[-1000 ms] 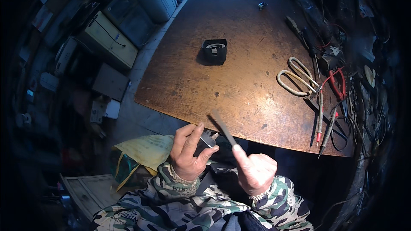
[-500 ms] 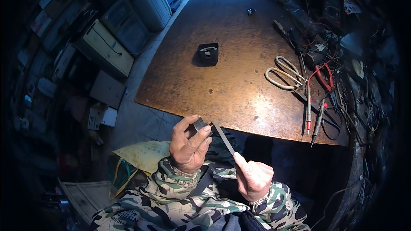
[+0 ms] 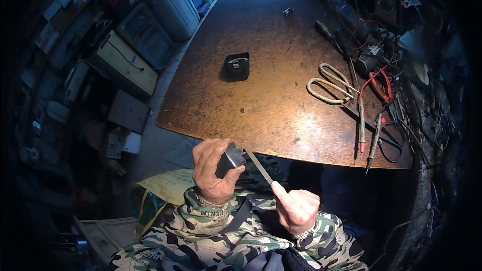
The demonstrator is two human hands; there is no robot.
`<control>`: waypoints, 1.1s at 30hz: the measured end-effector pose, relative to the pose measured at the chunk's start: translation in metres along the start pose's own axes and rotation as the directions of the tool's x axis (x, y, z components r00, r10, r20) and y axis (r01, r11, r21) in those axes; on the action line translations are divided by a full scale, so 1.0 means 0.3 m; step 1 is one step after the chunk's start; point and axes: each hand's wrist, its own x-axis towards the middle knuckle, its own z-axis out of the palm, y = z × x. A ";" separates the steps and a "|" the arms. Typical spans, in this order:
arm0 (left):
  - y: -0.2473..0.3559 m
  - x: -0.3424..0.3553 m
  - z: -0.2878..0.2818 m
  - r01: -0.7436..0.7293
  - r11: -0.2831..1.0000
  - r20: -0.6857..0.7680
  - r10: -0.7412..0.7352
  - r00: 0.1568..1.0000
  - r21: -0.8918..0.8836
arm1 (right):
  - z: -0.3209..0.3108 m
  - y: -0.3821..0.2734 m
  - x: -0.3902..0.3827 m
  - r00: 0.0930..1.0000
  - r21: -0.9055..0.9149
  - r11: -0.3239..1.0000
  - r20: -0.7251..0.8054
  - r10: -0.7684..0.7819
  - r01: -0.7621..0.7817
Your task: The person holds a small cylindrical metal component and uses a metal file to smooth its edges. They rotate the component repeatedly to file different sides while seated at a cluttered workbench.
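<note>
Held a small black plastic block point(image 3: 233, 157), in the lower centre of the frame just below the edge of the wooden table point(image 3: 271, 113), in the left hand point(image 3: 212, 171), pinching with bunched fingers along the upper left and thumb against the lower right. Gripped a flat metal strip point(image 3: 259, 167), perhaps a file, by one end in the right hand point(image 3: 297, 210), with thumb pressed along the strip and fingers folded in tight. Aimed the strip's tip up and left, close beside a small metal prong point(image 3: 245, 152) on the block; could not tell contact from a slight gap. Judged the block probably light, rigid and rather smooth, with the prong likeliest to bend; best grasped by the side walls, clear of metal. Judged the strip stiff, best held far from the tip. Saw a black open-topped box point(image 3: 237, 72) at upper centre, with scissors point(image 3: 337, 102) and red-handled pliers point(image 3: 386, 89) lying at right centre.
</note>
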 end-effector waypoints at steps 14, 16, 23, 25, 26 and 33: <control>0.001 -0.015 0.006 -0.051 0.993 -0.037 0.055 0.998 0.106 | 0.024 -0.063 0.081 0.999 -0.011 1.000 0.049 0.018 -0.018; -0.001 -0.030 0.007 -0.053 0.994 -0.043 0.058 0.997 0.095 | -0.003 -0.072 0.054 0.999 -0.030 0.999 0.035 0.031 -0.030; -0.005 -0.015 0.020 -0.070 0.992 -0.056 0.077 0.995 0.106 | 0.030 -0.019 0.185 0.993 -0.062 0.995 0.098 -0.068 0.074; -0.011 -0.025 0.003 -0.074 0.990 -0.064 0.083 0.995 0.122 | 0.002 -0.040 0.111 0.994 -0.075 0.995 0.091 -0.059 0.065; -0.013 -0.024 0.013 -0.076 0.992 -0.067 0.083 0.994 0.103 | -0.013 -0.045 0.057 0.995 -0.115 0.993 0.093 -0.022 0.033; -0.016 -0.018 0.012 -0.082 0.991 -0.059 0.088 0.994 0.105 | 0.017 0.015 0.213 0.997 -0.089 0.993 0.014 -0.079 0.080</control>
